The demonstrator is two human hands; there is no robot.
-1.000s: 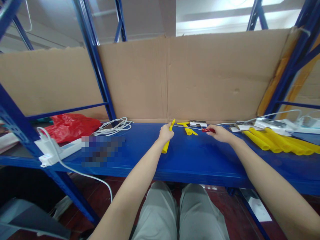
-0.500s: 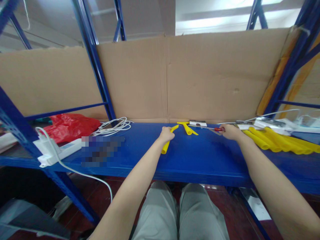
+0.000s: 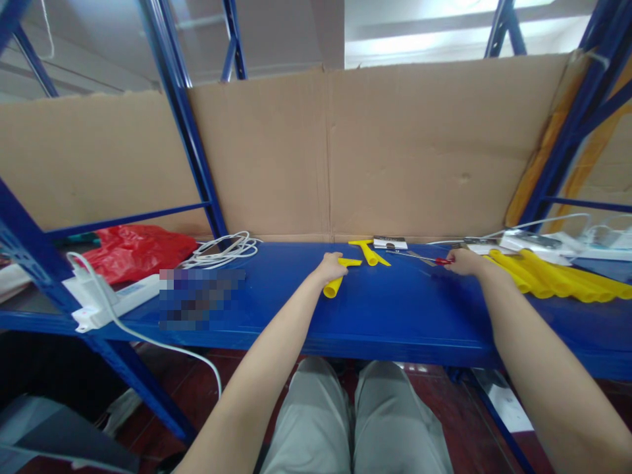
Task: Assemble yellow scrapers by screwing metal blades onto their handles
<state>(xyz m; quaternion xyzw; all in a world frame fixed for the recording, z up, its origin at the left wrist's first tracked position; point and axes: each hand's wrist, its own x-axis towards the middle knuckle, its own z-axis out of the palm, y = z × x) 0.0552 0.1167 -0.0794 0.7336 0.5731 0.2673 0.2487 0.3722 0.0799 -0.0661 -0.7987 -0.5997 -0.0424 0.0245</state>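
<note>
My left hand (image 3: 333,268) is closed around a yellow T-shaped plastic piece (image 3: 334,288), its round hollow end toward me and one arm of its crossbar sticking out to the right. A second yellow T-shaped piece (image 3: 368,253) lies just beyond it, beside a small white-and-black box (image 3: 390,243). My right hand (image 3: 464,261) is closed on the red handle of a screwdriver (image 3: 412,255), whose long thin metal shaft points left toward that second piece. Below the shaft lies a flat metallic item, too small to make out.
Several yellow tubes (image 3: 563,276) lie in a row at the right, in front of white boxes and cables. A red plastic bag (image 3: 143,251), a coiled white cable (image 3: 230,249) and a white power strip (image 3: 128,296) are at the left. Cardboard (image 3: 419,151) backs the blue shelf (image 3: 276,289).
My left hand has turned the yellow piece, so its crossbar now points right and its hollow end faces me more. My right hand has drawn the screwdriver slightly to the right.
</note>
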